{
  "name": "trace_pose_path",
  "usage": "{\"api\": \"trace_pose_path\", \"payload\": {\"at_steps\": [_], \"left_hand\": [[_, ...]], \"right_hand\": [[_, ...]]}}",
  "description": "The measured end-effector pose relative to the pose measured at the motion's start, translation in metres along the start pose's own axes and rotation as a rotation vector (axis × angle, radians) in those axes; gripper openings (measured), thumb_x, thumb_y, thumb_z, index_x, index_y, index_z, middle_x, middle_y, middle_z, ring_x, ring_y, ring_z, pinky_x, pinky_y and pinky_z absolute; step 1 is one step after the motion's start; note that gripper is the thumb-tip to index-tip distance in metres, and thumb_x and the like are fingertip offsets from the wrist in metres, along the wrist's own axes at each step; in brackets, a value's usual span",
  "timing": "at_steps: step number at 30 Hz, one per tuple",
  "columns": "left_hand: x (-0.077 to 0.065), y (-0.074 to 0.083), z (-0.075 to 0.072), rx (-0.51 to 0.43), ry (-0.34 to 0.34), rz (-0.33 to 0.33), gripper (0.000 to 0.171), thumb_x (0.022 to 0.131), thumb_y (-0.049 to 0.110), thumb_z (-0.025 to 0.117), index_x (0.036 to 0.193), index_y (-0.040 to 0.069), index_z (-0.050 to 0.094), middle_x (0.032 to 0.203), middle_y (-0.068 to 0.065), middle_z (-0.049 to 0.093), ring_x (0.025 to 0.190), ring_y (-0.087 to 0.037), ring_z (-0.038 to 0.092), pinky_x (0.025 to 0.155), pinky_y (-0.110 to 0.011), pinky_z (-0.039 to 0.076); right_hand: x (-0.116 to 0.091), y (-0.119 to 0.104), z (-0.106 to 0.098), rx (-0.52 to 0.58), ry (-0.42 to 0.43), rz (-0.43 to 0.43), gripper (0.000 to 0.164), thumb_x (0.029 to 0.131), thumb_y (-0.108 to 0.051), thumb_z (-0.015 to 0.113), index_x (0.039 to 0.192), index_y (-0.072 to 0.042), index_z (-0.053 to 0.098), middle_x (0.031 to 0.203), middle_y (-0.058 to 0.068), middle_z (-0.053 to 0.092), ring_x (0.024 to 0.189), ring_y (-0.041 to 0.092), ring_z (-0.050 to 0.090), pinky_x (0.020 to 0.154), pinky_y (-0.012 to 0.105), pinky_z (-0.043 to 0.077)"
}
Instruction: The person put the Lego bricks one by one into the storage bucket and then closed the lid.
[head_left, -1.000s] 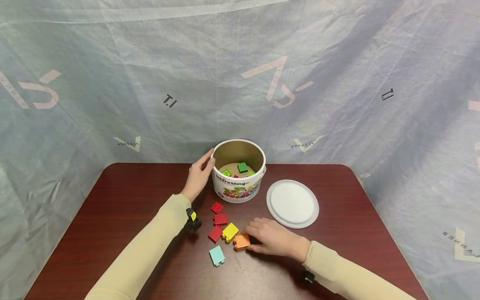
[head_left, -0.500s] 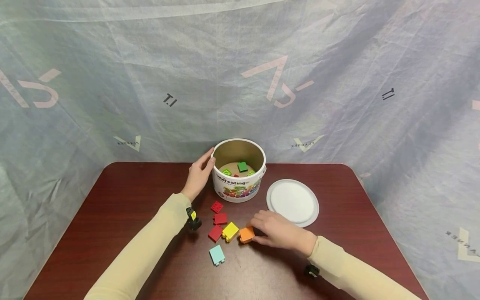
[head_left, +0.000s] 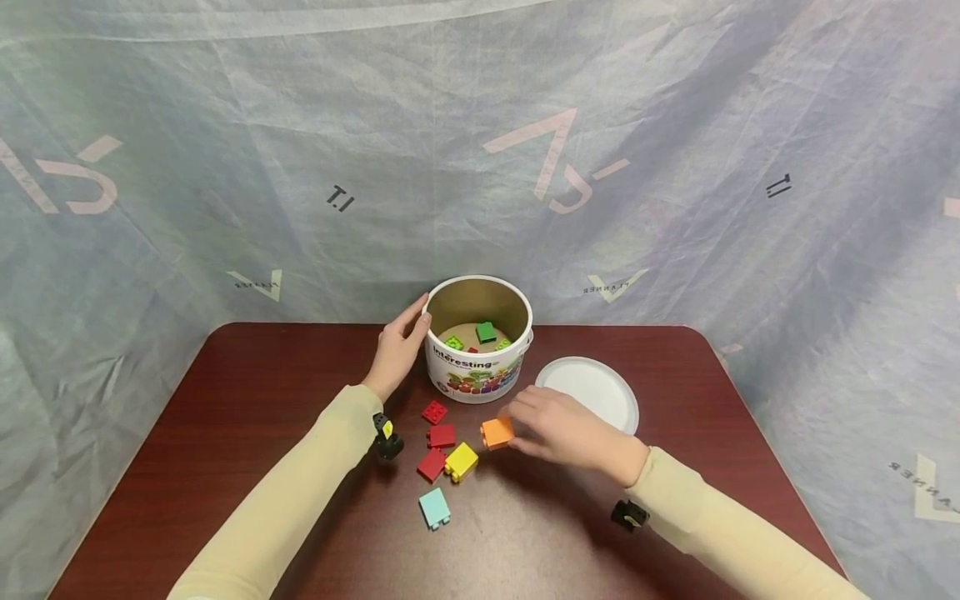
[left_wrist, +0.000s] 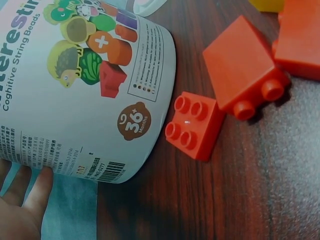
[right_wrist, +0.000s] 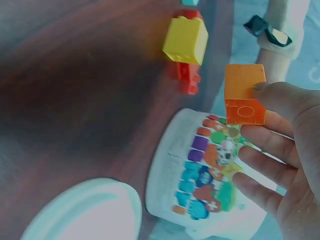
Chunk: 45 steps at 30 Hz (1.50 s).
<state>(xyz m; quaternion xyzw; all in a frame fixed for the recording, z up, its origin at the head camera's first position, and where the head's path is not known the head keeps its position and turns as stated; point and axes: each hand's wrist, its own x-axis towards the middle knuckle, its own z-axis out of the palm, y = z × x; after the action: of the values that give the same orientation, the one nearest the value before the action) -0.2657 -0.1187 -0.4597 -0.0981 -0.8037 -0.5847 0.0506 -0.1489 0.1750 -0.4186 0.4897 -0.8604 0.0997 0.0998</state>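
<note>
My right hand (head_left: pixel 566 429) pinches an orange building block (head_left: pixel 497 432) between thumb and fingers, lifted over the table. In the right wrist view, the thumb lies on this orange block (right_wrist: pixel 245 92) and the other fingers stretch out beside it. My left hand (head_left: pixel 395 350) rests against the left side of a white bucket (head_left: pixel 472 375), its fingers fairly straight at the rim. The left wrist view shows those fingers (left_wrist: pixel 37 192) touching the printed wall. Several green blocks (head_left: pixel 486 332) and a bit of red lie inside the bucket.
On the dark red table (head_left: pixel 300 500) lie a yellow block (head_left: pixel 461 462), a light blue block (head_left: pixel 435 508) and three red blocks (head_left: pixel 441 436) in front of the bucket. A white lid (head_left: pixel 600 392) lies to the right, partly behind my right hand. A grey curtain (head_left: pixel 375 167) hangs behind.
My right hand has taken the orange block from beside the yellow one and moved it up and slightly right, toward the bucket. The left hand has stayed at the bucket.
</note>
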Motion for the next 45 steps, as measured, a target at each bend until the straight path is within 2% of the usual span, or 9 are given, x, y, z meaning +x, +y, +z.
{"api": "trace_pose_path", "payload": {"at_steps": [4, 8, 12, 19, 22, 28, 32, 45], "left_hand": [[-0.001, 0.001, 0.000, 0.001, -0.004, 0.000, 0.052, 0.110, 0.039, 0.054, 0.160, 0.025, 0.046, 0.163, 0.003, 0.043, 0.152, -0.020, 0.036, 0.122, -0.046, 0.036], [0.000, 0.001, 0.001, 0.006, -0.004, 0.004, 0.053, 0.110, 0.039, 0.054, 0.160, 0.023, 0.046, 0.163, 0.003, 0.043, 0.152, -0.020, 0.036, 0.122, -0.048, 0.036], [-0.001, 0.000, 0.000, 0.009, -0.002, 0.000, 0.053, 0.109, 0.040, 0.055, 0.160, 0.025, 0.046, 0.163, 0.004, 0.043, 0.152, -0.020, 0.037, 0.121, -0.049, 0.037], [-0.001, -0.001, -0.001, 0.014, 0.000, -0.005, 0.053, 0.109, 0.041, 0.055, 0.159, 0.028, 0.047, 0.163, 0.004, 0.043, 0.152, -0.020, 0.037, 0.122, -0.048, 0.035], [-0.002, -0.001, -0.001, 0.010, 0.001, -0.010, 0.052, 0.109, 0.043, 0.055, 0.159, 0.029, 0.047, 0.163, 0.005, 0.044, 0.152, -0.019, 0.037, 0.122, -0.047, 0.035], [-0.001, -0.004, -0.001, 0.012, 0.004, -0.003, 0.052, 0.108, 0.043, 0.055, 0.158, 0.029, 0.048, 0.162, 0.005, 0.045, 0.151, -0.018, 0.038, 0.122, -0.047, 0.035], [0.000, -0.005, -0.002, 0.012, 0.009, -0.002, 0.051, 0.109, 0.043, 0.055, 0.158, 0.030, 0.049, 0.162, 0.005, 0.045, 0.151, -0.019, 0.038, 0.122, -0.047, 0.036], [-0.002, -0.006, -0.003, -0.005, 0.001, 0.000, 0.052, 0.109, 0.042, 0.055, 0.159, 0.030, 0.047, 0.162, 0.003, 0.044, 0.152, -0.021, 0.037, 0.121, -0.049, 0.037]], "right_hand": [[0.004, 0.003, -0.010, -0.013, 0.009, 0.006, 0.033, 0.090, -0.027, 0.083, 0.116, -0.010, 0.070, 0.104, -0.001, 0.067, 0.096, 0.017, 0.063, 0.087, 0.033, 0.056], [0.009, 0.006, -0.022, -0.014, 0.031, 0.004, 0.034, 0.088, -0.025, 0.085, 0.115, -0.010, 0.071, 0.103, 0.001, 0.068, 0.094, 0.017, 0.061, 0.083, 0.033, 0.055], [0.015, 0.007, -0.034, -0.018, 0.051, -0.004, 0.033, 0.087, -0.023, 0.086, 0.113, -0.010, 0.071, 0.102, 0.001, 0.068, 0.093, 0.017, 0.060, 0.082, 0.034, 0.054], [0.027, 0.014, -0.054, -0.051, 0.088, -0.026, 0.036, 0.086, -0.022, 0.087, 0.116, -0.011, 0.071, 0.111, 0.000, 0.069, 0.098, 0.018, 0.062, 0.085, 0.034, 0.055], [0.031, 0.019, -0.061, -0.041, 0.095, -0.022, 0.032, 0.087, -0.020, 0.087, 0.113, -0.012, 0.071, 0.108, 0.000, 0.069, 0.096, 0.018, 0.061, 0.084, 0.035, 0.055], [0.040, 0.027, -0.070, -0.015, 0.099, -0.006, 0.031, 0.088, -0.018, 0.085, 0.115, -0.010, 0.073, 0.105, 0.000, 0.070, 0.092, 0.018, 0.061, 0.080, 0.034, 0.054], [0.045, 0.034, -0.074, -0.011, 0.108, -0.016, 0.032, 0.088, -0.015, 0.084, 0.117, -0.008, 0.073, 0.107, 0.001, 0.071, 0.094, 0.019, 0.062, 0.083, 0.035, 0.054], [0.061, 0.053, -0.080, -0.013, 0.090, 0.021, 0.032, 0.090, -0.017, 0.083, 0.119, -0.007, 0.072, 0.108, 0.002, 0.072, 0.089, 0.020, 0.060, 0.078, 0.037, 0.054]]}}
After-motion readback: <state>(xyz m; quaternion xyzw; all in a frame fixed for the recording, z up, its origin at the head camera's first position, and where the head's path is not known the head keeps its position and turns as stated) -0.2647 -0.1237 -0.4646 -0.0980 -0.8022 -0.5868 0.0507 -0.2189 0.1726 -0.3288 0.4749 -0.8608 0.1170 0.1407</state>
